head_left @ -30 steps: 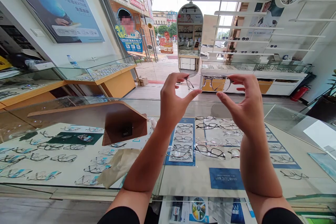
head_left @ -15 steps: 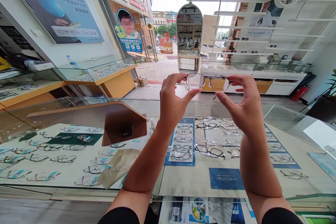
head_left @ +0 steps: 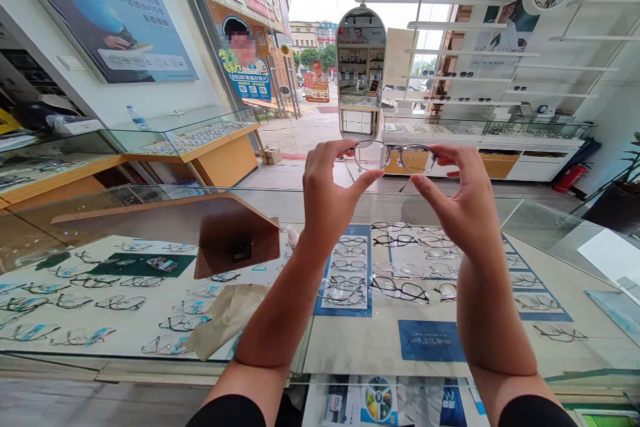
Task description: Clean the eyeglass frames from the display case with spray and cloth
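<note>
A pair of thin-rimmed eyeglasses (head_left: 395, 148) is held up between both hands, over the far edge of the glass counter. My left hand (head_left: 333, 183) grips its left end with the fingers and thumb. The right end is pinched in my right hand (head_left: 463, 190). One temple arm hangs below the right lens. Under my forearms, several rows of glasses (head_left: 400, 288) lie in the display case, some on a blue tray (head_left: 371, 310). A beige cloth (head_left: 227, 320) rests on the counter left of my left forearm.
A brown wooden-framed mirror or panel (head_left: 237, 233) stands on the counter at the left. A blue card (head_left: 431, 340) lies inside the case. Further off are another glass showcase (head_left: 225, 153), an arched mirror (head_left: 361, 73), wall shelves (head_left: 465, 78) and a red extinguisher (head_left: 570, 177).
The glasses have turned slightly between my hands, and the hanging temple arm has shifted left. My right hand has moved a little to the left.
</note>
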Motion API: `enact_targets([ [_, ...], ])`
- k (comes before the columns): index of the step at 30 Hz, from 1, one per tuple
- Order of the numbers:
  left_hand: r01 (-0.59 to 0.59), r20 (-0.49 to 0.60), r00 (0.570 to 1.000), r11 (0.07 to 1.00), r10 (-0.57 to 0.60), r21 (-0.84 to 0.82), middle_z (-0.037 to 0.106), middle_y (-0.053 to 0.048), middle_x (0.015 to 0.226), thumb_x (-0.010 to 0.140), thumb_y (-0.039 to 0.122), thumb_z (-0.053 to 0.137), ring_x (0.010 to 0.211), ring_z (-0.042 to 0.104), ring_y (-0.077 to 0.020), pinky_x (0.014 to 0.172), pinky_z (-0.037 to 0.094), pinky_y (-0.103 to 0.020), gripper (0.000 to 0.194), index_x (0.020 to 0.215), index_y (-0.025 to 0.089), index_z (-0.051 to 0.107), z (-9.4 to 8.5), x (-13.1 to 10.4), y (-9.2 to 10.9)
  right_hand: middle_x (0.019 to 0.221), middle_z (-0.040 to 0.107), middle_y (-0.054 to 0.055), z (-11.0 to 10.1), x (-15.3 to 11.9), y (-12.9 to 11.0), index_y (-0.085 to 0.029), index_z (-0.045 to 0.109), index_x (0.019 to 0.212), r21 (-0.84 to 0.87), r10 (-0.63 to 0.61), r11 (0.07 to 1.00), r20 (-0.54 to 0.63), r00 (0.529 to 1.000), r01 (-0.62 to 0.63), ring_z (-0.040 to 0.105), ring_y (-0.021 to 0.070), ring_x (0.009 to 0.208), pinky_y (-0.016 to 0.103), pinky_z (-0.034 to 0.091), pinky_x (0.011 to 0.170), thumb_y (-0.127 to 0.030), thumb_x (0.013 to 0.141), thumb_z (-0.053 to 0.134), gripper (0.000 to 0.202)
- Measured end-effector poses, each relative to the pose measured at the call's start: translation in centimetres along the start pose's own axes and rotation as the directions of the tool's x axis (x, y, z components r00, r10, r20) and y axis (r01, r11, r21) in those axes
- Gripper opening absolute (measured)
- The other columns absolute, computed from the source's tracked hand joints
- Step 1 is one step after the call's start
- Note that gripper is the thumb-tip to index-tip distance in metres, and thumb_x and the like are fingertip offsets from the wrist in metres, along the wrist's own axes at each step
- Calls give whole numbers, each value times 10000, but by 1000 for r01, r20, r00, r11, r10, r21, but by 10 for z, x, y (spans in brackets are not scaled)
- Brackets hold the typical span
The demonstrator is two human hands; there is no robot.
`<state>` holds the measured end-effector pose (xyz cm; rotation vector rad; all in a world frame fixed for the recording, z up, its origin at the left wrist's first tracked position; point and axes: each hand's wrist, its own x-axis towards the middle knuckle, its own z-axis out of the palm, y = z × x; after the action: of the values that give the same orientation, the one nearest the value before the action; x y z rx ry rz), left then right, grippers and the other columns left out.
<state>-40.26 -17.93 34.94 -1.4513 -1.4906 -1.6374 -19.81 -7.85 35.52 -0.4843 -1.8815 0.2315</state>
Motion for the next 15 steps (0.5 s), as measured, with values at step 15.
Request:
enact_targets([
  [15,111,102,990,989,-101,-102,814,-38,1113,828,439,955,1015,740,-238,830,559,-386,477,1208,286,711,5,1,-14,1269,708,92,0,0,-5,-286,677,1319,23,-35,999,-58,998,37,687,301,1157,502,581,1002,-437,941,805,426],
])
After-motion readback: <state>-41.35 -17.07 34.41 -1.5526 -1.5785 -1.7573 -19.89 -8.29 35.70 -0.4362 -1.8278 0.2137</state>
